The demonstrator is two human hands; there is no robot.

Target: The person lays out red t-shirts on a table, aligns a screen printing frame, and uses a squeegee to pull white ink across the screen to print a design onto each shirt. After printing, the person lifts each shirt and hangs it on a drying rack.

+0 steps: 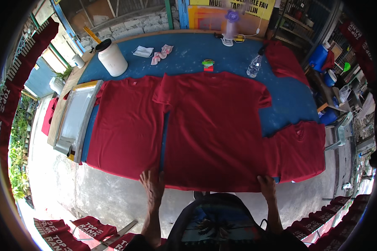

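A plain dark red T-shirt (213, 129) lies spread flat in the middle of the blue table, its hem toward me. My left hand (152, 185) is open, fingers spread, at the near edge between this shirt's left hem corner and a second red T-shirt (125, 125). At the middle shirt's right hem corner, my right hand (267, 186) has its fingers bent and closed on the cloth. To the right lies another red T-shirt (299, 148), partly against the middle one. The undersides of both hands are hidden.
On the blue table (188, 50) stand a white tub (112, 60), a clear bottle (254, 66) and a small fan (229, 31). A framed printing screen (76, 119) lies at the left edge. More red cloth (282, 60) is at the far right. Printed red shirts (94, 228) surround me.
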